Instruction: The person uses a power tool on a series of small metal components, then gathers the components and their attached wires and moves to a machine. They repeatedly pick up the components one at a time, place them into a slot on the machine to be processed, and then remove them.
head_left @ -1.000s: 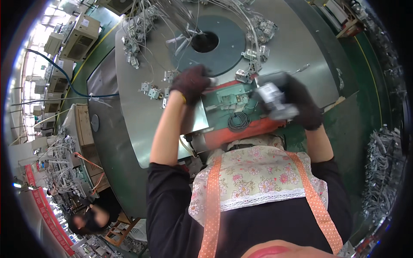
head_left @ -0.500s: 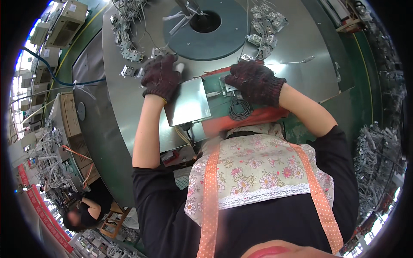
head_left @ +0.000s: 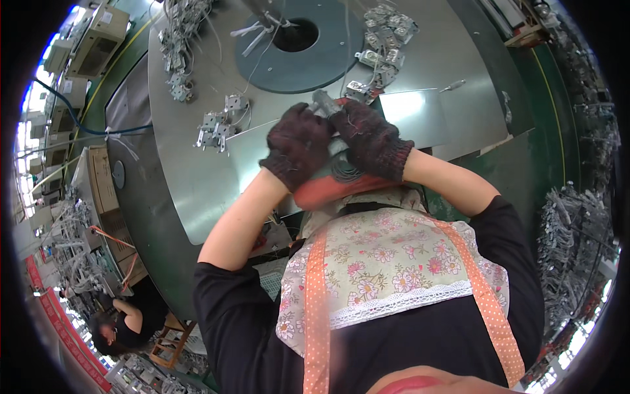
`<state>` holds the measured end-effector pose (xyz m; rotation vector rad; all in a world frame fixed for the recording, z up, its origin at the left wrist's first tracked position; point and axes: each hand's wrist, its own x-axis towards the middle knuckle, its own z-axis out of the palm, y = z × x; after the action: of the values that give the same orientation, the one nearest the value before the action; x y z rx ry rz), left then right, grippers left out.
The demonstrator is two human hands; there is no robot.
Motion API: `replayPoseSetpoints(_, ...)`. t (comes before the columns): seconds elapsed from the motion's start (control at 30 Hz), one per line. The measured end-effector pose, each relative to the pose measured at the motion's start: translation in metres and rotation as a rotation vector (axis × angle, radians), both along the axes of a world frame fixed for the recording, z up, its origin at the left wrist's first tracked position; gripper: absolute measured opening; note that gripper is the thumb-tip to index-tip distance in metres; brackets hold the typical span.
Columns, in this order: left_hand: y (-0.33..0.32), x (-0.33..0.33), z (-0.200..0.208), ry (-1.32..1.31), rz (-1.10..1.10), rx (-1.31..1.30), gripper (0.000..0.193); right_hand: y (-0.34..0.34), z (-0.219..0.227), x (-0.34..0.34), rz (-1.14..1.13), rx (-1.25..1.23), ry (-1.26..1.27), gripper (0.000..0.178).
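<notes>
Over red tray (head_left: 321, 190), small grey part (head_left: 323, 100) is gripped by both gloved hands, L (head_left: 298, 144) & R (head_left: 369, 138); grip should be kept firm, wires clear.

Head-worn fisheye, steeply down over worktable (head_left: 197, 184)

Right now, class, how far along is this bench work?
Looks done: wired metal parts lie grouped on the steel table. In hand: left hand and right hand, both gloved, close together on a small grey piece. Left: loose parts beyond.
</notes>
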<state>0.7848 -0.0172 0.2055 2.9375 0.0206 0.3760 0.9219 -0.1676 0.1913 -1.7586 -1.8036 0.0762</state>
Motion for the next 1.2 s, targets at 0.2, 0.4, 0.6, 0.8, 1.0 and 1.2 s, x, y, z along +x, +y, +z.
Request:
replayPoseSetpoints(0.2,-0.032,0.007,0.004,0.066,0.074,-0.052,0.049,-0.008,0.025,0.028,0.183,-0.050,0.209,0.054)
replayPoseSetpoints(0.4,-0.033,0.003,-0.007,0.044,0.170,0.043,0.056,-0.019,0.014,0.135,-0.060,0.188,0.212,0.036)
replayPoseSetpoints(0.6,-0.033,0.007,-0.004,0.094,0.194,0.054,0.049,0.000,-0.041,0.206,-0.288,-0.261,0.068,0.059)
replayPoseSetpoints(0.8,-0.032,0.001,-0.009,0.078,0.206,0.071,0.050,-0.001,-0.042,0.212,-0.178,-0.294,0.150,0.058)
replayPoseSetpoints(1.0,-0.036,0.007,-0.006,0.080,0.213,0.051,0.051,-0.056,-0.026,0.251,-0.042,-0.107,0.395,0.048)
replayPoseSetpoints(1.2,-0.032,-0.001,-0.008,0.083,0.218,0.046,0.053,-0.104,0.037,0.228,-0.200,-0.100,0.954,0.065)
